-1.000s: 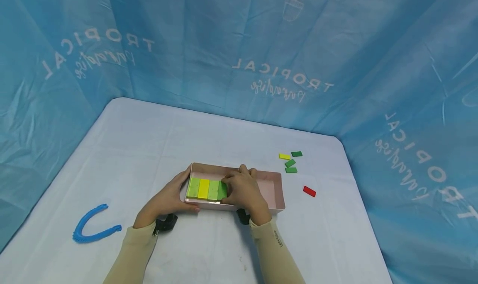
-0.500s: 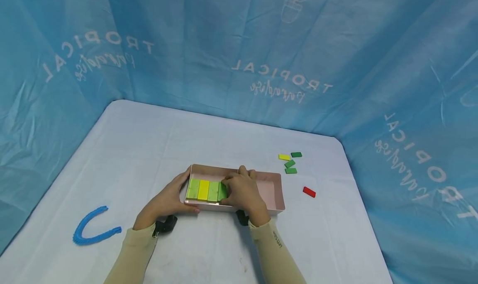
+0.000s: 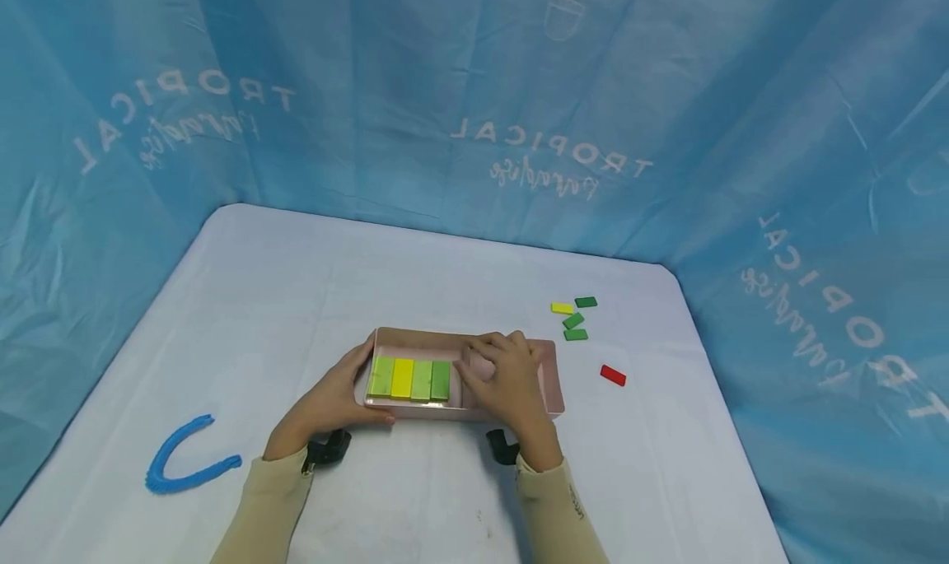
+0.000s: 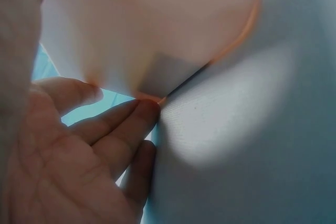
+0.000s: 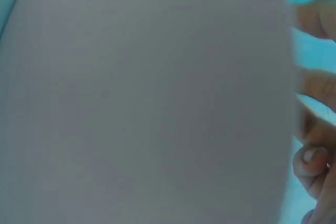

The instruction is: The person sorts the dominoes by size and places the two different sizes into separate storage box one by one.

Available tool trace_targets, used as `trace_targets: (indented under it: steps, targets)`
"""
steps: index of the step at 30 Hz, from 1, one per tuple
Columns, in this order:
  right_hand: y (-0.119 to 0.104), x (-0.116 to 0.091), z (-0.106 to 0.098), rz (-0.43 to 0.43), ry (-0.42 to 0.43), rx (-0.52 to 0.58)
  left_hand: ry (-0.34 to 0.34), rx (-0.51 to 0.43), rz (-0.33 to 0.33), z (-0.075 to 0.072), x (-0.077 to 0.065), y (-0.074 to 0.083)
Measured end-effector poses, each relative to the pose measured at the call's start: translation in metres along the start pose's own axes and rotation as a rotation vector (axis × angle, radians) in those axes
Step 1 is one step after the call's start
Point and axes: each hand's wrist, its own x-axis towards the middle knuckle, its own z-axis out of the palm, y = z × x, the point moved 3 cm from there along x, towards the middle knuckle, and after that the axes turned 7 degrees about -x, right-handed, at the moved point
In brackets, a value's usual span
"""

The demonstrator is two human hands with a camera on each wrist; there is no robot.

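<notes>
A shallow pink box (image 3: 426,413) lies at the middle of the table in the head view. Standing in a row at its left end are several rectangular tiles: a yellow one (image 3: 402,379), light green ones and a darker green one (image 3: 441,381). My left hand (image 3: 329,399) grips the box's left end, thumb along the near wall; the left wrist view shows its fingers against a lower corner. Over the right half of the box is my right hand (image 3: 511,379), thumb and fingers spread apart, with nothing seen between them. The right wrist view is mostly a blurred pale surface.
Beyond the box's right end lie loose tiles, a yellow (image 3: 562,308) and several green ones (image 3: 575,334). A red tile (image 3: 613,375) is nearer. At left rests a curved blue ribbed tube (image 3: 185,465). Blue curtains (image 3: 415,136) surround the table.
My right hand has let go of the dark green tile and moved right, its fingers spreading. The tile stays at the row's end. My left hand keeps its place.
</notes>
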Motion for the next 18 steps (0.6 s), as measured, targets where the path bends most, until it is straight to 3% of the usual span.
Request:
trace_targets:
  steps: [8, 11, 15, 18]
  targets:
    - [0.043, -0.024, -0.034, 0.148, 0.220, 0.018, -0.004, 0.028, 0.001, 0.000, 0.001, -0.002]
    - [0.065, -0.034, -0.040, 0.245, 0.282, 0.008, -0.007, 0.028, -0.010, 0.000, 0.002, -0.002]
    - [0.094, -0.047, -0.048, 0.489, 0.292, -0.047, -0.011, 0.029, -0.033, 0.002, 0.001, -0.001]
    - [0.113, -0.053, -0.052, 0.705, 0.225, -0.108, -0.010, 0.035, -0.044, 0.003, 0.001, -0.001]
